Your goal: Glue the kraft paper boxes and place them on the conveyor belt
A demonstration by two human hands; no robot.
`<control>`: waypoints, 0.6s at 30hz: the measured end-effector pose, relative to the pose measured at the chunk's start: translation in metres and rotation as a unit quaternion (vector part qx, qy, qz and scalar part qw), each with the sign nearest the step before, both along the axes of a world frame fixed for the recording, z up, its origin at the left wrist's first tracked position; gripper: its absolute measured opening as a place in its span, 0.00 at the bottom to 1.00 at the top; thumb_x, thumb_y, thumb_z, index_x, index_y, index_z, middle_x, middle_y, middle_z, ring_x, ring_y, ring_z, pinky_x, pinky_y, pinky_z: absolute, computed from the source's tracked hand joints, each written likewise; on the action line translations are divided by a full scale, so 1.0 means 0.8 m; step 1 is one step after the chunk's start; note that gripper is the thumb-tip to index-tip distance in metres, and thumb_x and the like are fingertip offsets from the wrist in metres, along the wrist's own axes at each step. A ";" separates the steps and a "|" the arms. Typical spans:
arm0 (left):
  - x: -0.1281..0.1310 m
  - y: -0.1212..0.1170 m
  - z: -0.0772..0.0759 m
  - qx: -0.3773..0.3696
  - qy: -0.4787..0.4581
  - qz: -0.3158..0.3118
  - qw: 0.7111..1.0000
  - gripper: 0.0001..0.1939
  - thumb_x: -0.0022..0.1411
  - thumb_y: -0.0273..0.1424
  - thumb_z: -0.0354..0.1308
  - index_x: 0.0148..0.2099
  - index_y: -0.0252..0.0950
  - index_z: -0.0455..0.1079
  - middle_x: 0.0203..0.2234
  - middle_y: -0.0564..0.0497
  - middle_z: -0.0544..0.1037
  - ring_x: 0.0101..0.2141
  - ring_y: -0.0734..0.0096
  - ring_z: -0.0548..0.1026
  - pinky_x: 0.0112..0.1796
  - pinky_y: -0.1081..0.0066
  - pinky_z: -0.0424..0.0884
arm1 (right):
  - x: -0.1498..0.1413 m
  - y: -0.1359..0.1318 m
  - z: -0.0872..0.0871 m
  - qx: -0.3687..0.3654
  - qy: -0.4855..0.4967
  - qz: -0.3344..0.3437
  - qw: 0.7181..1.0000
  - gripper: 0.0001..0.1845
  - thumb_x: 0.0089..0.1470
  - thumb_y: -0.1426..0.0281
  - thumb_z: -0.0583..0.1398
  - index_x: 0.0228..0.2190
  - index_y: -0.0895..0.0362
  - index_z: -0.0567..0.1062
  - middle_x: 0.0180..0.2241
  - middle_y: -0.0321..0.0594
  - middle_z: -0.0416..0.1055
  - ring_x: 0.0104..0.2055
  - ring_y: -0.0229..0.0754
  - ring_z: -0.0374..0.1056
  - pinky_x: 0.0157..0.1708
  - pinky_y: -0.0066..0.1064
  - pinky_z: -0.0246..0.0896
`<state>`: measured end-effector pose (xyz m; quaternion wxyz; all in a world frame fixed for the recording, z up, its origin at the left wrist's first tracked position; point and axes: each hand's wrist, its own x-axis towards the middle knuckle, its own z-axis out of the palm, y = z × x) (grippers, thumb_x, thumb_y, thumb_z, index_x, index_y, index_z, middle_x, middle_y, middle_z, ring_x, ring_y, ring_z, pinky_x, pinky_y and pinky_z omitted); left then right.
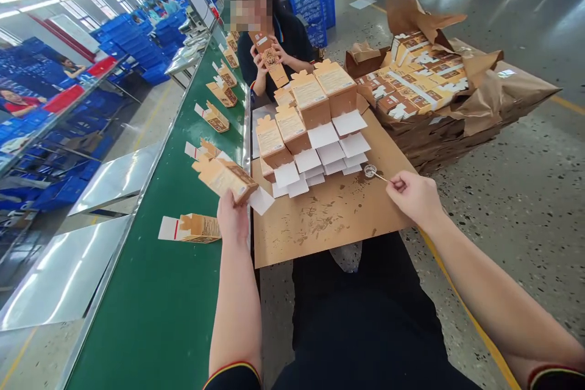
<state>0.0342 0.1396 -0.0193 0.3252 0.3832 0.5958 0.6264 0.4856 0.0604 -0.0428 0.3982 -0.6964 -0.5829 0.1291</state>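
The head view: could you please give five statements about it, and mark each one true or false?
1. The right hand holds a thin stick. True.
2. The left hand is empty. False: it grips a carton.
3. A row of cartons is on the green surface. True.
4. The stacked cartons are also on the green surface. False: they are on a brown board.
5. The other person holds another carton. True.

Partly out of sight
The held carton (228, 181), its fine print unreadable, hides fingers of the left hand (234, 222); the right hand (415, 196) covers the thin stick (381, 178)'s end.
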 end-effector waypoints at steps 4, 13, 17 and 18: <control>0.013 -0.102 -0.027 -0.039 -0.106 -0.069 0.991 0.35 0.56 0.49 0.78 0.61 0.41 0.78 0.67 0.39 0.79 0.67 0.40 0.78 0.62 0.48 0.81 | 0.009 0.047 -0.004 -0.033 -0.057 0.041 0.997 0.16 0.60 0.64 0.68 0.22 0.51 0.73 0.22 0.41 0.76 0.26 0.41 0.69 0.29 0.33 0.62; 0.062 -0.152 -0.067 -0.118 -0.121 -0.125 0.978 0.43 0.45 0.48 0.87 0.58 0.40 0.75 0.57 0.37 0.85 0.60 0.44 0.84 0.63 0.47 0.79 | 0.018 0.034 0.003 -0.022 -0.046 0.052 0.997 0.15 0.62 0.65 0.70 0.25 0.52 0.76 0.24 0.43 0.77 0.27 0.42 0.72 0.31 0.33 0.67; 0.064 -0.143 -0.070 -0.123 -0.103 -0.129 0.979 0.43 0.43 0.48 0.88 0.56 0.40 0.73 0.56 0.37 0.85 0.58 0.46 0.85 0.62 0.47 0.79 | -0.059 -0.037 -0.006 -0.002 0.074 0.141 0.987 0.09 0.64 0.64 0.66 0.31 0.52 0.81 0.26 0.39 0.80 0.25 0.43 0.75 0.27 0.33 0.70; 0.064 -0.143 -0.071 -0.128 -0.100 -0.130 0.978 0.43 0.43 0.48 0.88 0.55 0.40 0.73 0.56 0.37 0.85 0.57 0.47 0.85 0.63 0.47 0.79 | -0.086 -0.055 -0.011 -0.011 0.101 0.191 0.976 0.09 0.63 0.65 0.65 0.31 0.52 0.81 0.26 0.39 0.80 0.25 0.43 0.75 0.27 0.33 0.70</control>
